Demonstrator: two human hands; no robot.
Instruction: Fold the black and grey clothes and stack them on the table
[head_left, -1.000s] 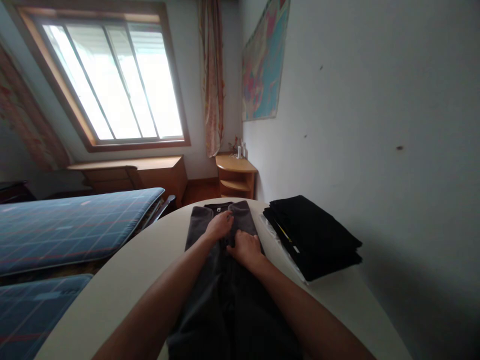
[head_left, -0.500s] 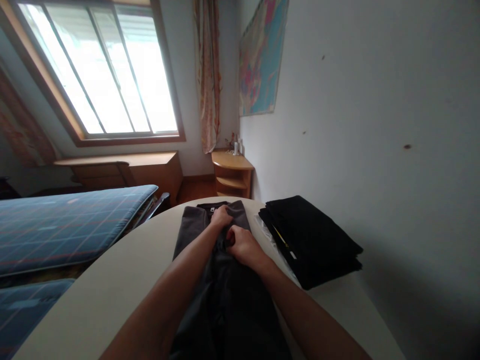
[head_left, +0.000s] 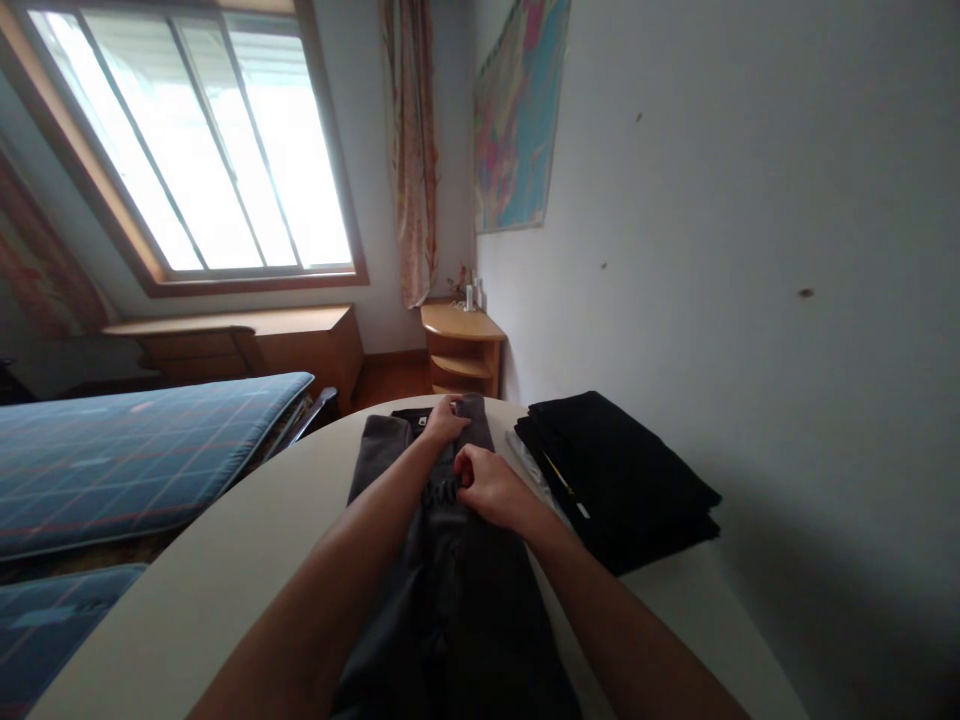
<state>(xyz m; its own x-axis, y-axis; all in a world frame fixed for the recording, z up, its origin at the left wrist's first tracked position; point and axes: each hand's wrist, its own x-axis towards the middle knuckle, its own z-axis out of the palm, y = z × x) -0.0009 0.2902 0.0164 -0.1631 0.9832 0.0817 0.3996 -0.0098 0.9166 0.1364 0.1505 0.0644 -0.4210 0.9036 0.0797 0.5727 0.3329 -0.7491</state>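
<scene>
A dark grey garment lies lengthwise on the pale table, its neckline with a small white label at the far end. At that far end, my left hand rests on the cloth just right of the label, thumb and fingers apart. Closer to me, my right hand has its fingers curled together on a gathered, ruffled part of the garment near its middle. Beneath my forearms the near part of the cloth runs toward me, darker and wrinkled.
A stack of folded black clothes sits on the right of the table by the wall, with clear plastic at its left edge. Blue plaid mattresses are on the left. Beyond the table stand a corner shelf and a wooden desk.
My left hand has shifted slightly right and away from me along the neckline, its fingers spreading. My right hand stays at about the same spot on the cloth.
</scene>
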